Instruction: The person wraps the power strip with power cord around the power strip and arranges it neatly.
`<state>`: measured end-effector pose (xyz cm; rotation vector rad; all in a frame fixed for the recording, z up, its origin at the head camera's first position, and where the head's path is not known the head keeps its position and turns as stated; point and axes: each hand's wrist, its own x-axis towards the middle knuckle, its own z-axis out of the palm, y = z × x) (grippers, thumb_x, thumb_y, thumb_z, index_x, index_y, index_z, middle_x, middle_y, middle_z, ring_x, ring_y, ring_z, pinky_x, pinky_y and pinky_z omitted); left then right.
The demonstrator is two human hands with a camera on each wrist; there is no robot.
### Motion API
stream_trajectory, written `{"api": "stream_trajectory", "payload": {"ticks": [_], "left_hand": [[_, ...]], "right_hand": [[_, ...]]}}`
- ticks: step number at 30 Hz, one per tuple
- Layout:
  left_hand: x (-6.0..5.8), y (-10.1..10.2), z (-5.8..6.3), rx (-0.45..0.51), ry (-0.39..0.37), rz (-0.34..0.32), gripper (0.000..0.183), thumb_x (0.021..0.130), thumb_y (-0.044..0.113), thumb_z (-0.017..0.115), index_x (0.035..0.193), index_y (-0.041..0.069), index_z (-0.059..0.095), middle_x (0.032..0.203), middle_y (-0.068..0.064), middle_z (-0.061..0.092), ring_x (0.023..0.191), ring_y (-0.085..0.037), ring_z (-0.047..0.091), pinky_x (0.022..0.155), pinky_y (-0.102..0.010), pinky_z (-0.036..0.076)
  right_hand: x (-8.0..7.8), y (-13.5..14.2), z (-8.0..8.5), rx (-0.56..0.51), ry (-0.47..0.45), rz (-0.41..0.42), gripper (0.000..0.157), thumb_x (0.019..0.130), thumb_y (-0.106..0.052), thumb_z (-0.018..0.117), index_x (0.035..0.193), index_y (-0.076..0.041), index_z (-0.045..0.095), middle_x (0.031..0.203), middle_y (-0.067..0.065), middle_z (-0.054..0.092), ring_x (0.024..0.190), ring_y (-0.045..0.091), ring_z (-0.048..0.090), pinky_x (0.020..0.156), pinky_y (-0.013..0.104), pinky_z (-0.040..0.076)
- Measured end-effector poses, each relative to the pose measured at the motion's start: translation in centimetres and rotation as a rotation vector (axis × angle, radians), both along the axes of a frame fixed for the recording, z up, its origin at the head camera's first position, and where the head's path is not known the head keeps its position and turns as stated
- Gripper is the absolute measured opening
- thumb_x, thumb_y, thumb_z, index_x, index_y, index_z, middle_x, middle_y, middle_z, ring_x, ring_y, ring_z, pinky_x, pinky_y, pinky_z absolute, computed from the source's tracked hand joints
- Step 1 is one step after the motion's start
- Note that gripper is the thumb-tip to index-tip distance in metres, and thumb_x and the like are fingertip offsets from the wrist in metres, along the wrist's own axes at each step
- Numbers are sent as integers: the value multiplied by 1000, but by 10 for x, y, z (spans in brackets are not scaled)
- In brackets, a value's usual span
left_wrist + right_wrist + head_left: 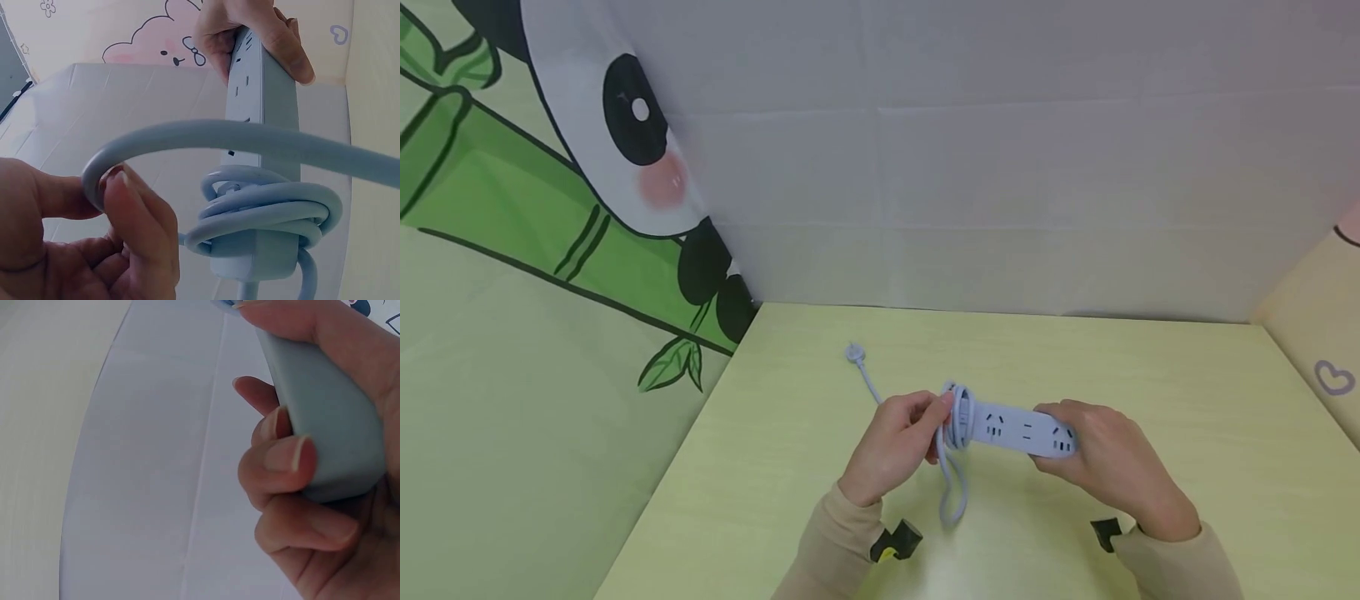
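Observation:
A white power strip point(1022, 428) is held up above the table, its socket face showing in the head view. My right hand point(1108, 454) grips its right end, fingers curled round the body in the right wrist view. Several turns of the strip's cord point(269, 206) are wound round the other end. My left hand point(898, 442) pinches a stretch of the cord between thumb and fingers beside those turns. One loop of cord point(951, 508) hangs below the strip. The plug point(854, 353) lies on the table, farther back and to the left.
The pale yellow table point(1150, 367) meets a grey-white cloth wall point(1000, 167) at its back edge. A panda and bamboo print point(625, 183) covers the left side panel. Small black devices point(904, 540) are strapped at both wrists.

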<state>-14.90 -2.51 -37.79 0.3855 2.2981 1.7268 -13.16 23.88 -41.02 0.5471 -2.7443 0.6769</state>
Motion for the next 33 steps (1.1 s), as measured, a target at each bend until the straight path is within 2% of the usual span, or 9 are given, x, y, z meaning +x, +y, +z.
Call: {"api": "stream_trajectory", "payload": {"ticks": [5,8,15,24,33], "left_hand": [[2,1,1,5,23,-26,39,106,33,53,97,-2,67,86,-17,65,64,-12,54,58,-23,49],[3,1,1,11,31,-58,37,107,32,52,93,-1,64,87,-14,65,70,-13,58,62,-24,52],[4,4,0,31,33,-106,37,109,29,47,99,-3,63,84,-8,64,77,-12,62,72,-27,56],[5,9,0,69,59,-139,37,110,26,43,95,-2,60,87,-21,64,81,-15,63,77,-31,57],[7,11,1,117,89,-174,34,111,24,41,98,-1,59,85,-20,61,77,-10,65,79,-33,58]], "right_hand": [[-1,0,-1,-18,44,3,32,70,-17,86,101,-18,75,89,-7,73,68,3,55,59,24,44],[-2,0,-2,-30,66,2,33,70,-17,86,100,-18,75,89,-6,73,68,4,55,59,24,44],[-4,1,-5,-54,112,-10,33,69,-18,88,99,-15,76,88,-4,75,67,4,56,59,24,46],[-6,4,-8,-129,184,-34,36,65,-12,89,99,-12,76,87,0,75,65,4,56,56,23,46],[-6,7,-7,-193,230,-32,39,63,-9,90,100,-10,76,88,2,76,65,5,59,55,23,47]]}}
